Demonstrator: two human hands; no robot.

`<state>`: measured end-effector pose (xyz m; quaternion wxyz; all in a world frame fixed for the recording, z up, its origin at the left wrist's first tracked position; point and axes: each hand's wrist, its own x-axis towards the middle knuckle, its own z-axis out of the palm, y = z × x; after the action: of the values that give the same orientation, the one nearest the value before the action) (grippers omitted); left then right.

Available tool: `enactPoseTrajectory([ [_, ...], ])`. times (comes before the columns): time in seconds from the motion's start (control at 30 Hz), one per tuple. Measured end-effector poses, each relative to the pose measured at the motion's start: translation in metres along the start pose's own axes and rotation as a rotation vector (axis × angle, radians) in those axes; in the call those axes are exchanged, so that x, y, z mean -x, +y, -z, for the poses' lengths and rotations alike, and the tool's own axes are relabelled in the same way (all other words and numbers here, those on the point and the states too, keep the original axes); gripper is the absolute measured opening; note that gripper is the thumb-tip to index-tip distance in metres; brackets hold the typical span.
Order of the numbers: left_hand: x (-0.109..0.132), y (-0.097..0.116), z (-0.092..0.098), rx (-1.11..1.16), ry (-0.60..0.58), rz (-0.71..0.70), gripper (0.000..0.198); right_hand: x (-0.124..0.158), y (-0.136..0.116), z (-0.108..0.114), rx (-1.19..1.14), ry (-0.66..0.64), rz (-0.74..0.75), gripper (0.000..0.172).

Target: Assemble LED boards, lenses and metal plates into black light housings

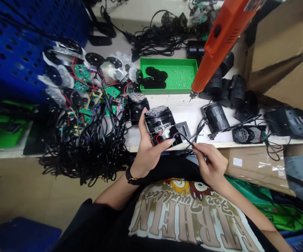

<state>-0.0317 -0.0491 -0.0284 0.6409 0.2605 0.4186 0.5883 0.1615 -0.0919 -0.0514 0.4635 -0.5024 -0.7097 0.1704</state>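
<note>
My left hand is wrapped round a small black lamp housing with a clear lens cluster on top and red wires showing inside. It holds the housing just above the table's front edge. My right hand pinches a black cable that runs from the housing's lower right side. The two hands are close together over my lap.
An orange electric screwdriver hangs over the table. Behind the housing lies a green tray holding black discs. A tangle of black cords and green circuit boards fills the left. More black housings and cardboard boxes stand at right.
</note>
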Motion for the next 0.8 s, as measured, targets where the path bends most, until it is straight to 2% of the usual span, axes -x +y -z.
enactPoseTrajectory([
  [0.1, 0.003, -0.011, 0.001, -0.14, -0.009, -0.045, 0.115, -0.016, -0.012, 0.003, 0.098, -0.042, 0.034, 0.03],
  [0.23, 0.004, -0.025, 0.01, -0.419, 0.079, -0.286, 0.123, -0.027, -0.021, -0.003, 0.161, -0.116, 0.054, 0.017],
  [0.33, 0.006, -0.03, 0.014, -0.568, 0.112, -0.415, 0.119, -0.027, -0.025, -0.011, 0.122, -0.117, 0.018, 0.01],
  [0.47, 0.012, -0.031, 0.011, -0.673, 0.094, -0.508, 0.111, -0.031, -0.03, -0.015, -0.048, -0.13, -0.147, 0.007],
  [0.6, 0.015, -0.03, 0.005, -0.765, 0.125, -0.61, 0.112, -0.034, -0.033, -0.013, -0.174, -0.119, -0.353, 0.007],
  [0.7, 0.014, -0.029, 0.003, -0.69, 0.131, -0.554, 0.115, -0.032, -0.029, -0.013, -0.166, -0.109, -0.291, 0.008],
  [0.8, 0.01, -0.027, 0.002, -0.48, 0.066, -0.356, 0.118, -0.03, -0.022, -0.012, -0.117, -0.147, -0.105, 0.008],
])
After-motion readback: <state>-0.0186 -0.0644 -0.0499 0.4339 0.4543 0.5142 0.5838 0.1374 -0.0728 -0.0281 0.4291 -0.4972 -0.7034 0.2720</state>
